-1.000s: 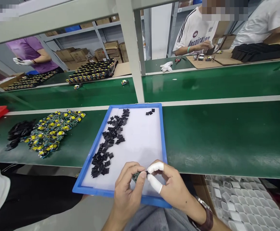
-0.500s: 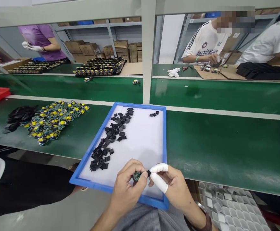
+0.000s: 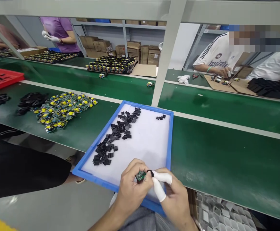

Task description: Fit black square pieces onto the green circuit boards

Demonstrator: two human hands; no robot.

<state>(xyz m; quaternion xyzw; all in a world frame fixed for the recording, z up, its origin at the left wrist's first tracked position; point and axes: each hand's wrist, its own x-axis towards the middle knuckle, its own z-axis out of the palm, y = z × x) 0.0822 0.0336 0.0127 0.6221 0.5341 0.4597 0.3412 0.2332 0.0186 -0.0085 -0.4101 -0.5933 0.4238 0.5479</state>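
My left hand (image 3: pixel 135 189) is closed on a small green circuit board (image 3: pixel 140 175), over the near end of a blue-rimmed tray (image 3: pixel 101 183). My right hand (image 3: pixel 171 192), with white covers on thumb and forefinger, pinches a small black plastic piece (image 3: pixel 150 173) against the end of the board. Fingertips partly hide where the two parts meet. Many loose black pieces (image 3: pixel 120 128) like it lie along the tray's left side, and several more (image 3: pixel 160 117) sit near its far right corner.
Left of the tray are a pile of circuit boards with yellow parts (image 3: pixel 65 109), dark pieces (image 3: pixel 31 102) and a red bin (image 3: pixel 7 77). A frame post (image 3: pixel 166 57) rises behind the tray. Co-workers sit across the bench. Clear plastic cups (image 3: pixel 224 215) stand below right.
The camera view has turned and tilted, so the bench appears shifted to the right. My hands stay together, and the black piece is still held against the board.
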